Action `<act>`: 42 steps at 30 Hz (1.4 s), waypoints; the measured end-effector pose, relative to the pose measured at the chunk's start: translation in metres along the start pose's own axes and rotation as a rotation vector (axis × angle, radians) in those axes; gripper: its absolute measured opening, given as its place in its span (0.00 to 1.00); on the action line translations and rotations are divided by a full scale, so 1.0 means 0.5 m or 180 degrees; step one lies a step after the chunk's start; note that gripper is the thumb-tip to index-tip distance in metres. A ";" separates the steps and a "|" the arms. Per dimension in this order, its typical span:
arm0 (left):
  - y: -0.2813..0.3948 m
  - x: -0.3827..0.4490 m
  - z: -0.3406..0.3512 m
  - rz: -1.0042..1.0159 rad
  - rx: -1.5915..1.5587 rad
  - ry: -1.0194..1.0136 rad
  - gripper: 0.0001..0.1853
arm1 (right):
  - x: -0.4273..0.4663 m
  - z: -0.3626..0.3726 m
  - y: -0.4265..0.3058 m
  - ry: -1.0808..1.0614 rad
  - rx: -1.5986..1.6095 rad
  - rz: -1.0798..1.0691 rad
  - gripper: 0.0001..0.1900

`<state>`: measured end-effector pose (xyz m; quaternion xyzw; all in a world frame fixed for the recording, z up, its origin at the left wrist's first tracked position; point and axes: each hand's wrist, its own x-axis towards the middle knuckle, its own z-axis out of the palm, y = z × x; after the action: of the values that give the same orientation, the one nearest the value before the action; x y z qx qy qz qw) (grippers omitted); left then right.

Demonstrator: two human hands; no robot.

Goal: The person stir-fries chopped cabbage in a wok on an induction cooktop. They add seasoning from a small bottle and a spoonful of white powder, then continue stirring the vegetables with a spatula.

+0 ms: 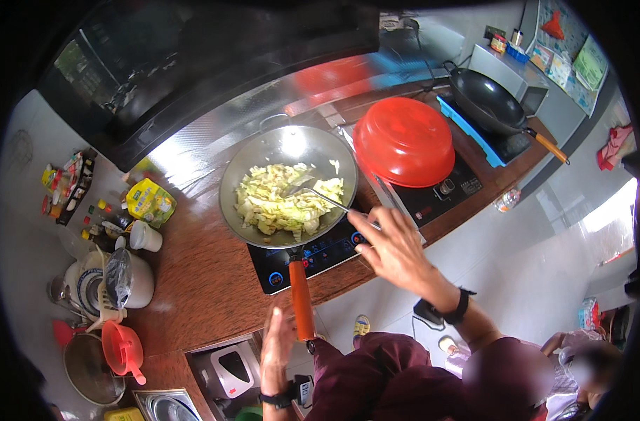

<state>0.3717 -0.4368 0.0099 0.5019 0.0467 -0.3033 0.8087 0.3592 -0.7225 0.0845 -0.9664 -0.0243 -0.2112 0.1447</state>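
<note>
A steel wok (288,138) with chopped cabbage (283,202) in it stands on a black induction cooktop (270,271). My right hand (393,244) grips the handle of a metal spatula (327,201), whose blade lies among the cabbage. The wok's orange-brown handle (300,300) points towards me. Beside that handle, on its left, is my left hand (279,342), blurred; whether it touches the handle cannot be told.
A red plastic basin (404,141) lies upside down over a gas stove (457,181). Farther right, a black wok (485,100) stands on another cooker. Bottles, a white pot (141,281) and a red dipper (122,347) line the left side. Another person (572,358) is at the lower right.
</note>
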 end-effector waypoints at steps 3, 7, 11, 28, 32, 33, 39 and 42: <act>0.002 0.032 0.056 -0.0225 -0.0474 -0.0626 0.36 | 0.041 0.018 0.034 -0.0972 -0.0562 0.0643 0.33; 0.003 0.040 0.092 -0.0330 -0.0145 -0.0090 0.25 | 0.069 0.014 0.064 -0.1506 -0.0588 0.0873 0.27; 0.005 0.038 0.096 -0.0367 -0.0223 -0.0067 0.25 | 0.078 -0.073 0.088 -0.1151 -0.0711 0.0682 0.23; 0.003 0.038 0.095 -0.0386 -0.0215 -0.0077 0.25 | 0.061 -0.079 0.077 -0.1409 -0.0702 0.0696 0.20; 0.001 0.040 0.095 -0.0383 -0.0190 -0.0083 0.25 | 0.070 -0.078 0.091 -0.1111 -0.0557 0.0833 0.19; 0.001 0.040 0.096 -0.0396 -0.0155 -0.0056 0.25 | 0.072 -0.064 0.090 -0.0934 -0.0545 0.0757 0.18; 0.000 0.040 0.102 -0.0301 -0.0233 -0.0121 0.24 | 0.077 -0.011 0.086 -0.1174 -0.0513 0.0621 0.17; -0.002 0.040 0.099 -0.0295 -0.0190 -0.0098 0.23 | 0.096 -0.044 0.088 -0.1077 -0.0620 0.0593 0.17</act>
<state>0.3760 -0.4876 0.0258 0.4701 0.0665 -0.3465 0.8090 0.3987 -0.7715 0.1116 -0.9955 0.0618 -0.0330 0.0635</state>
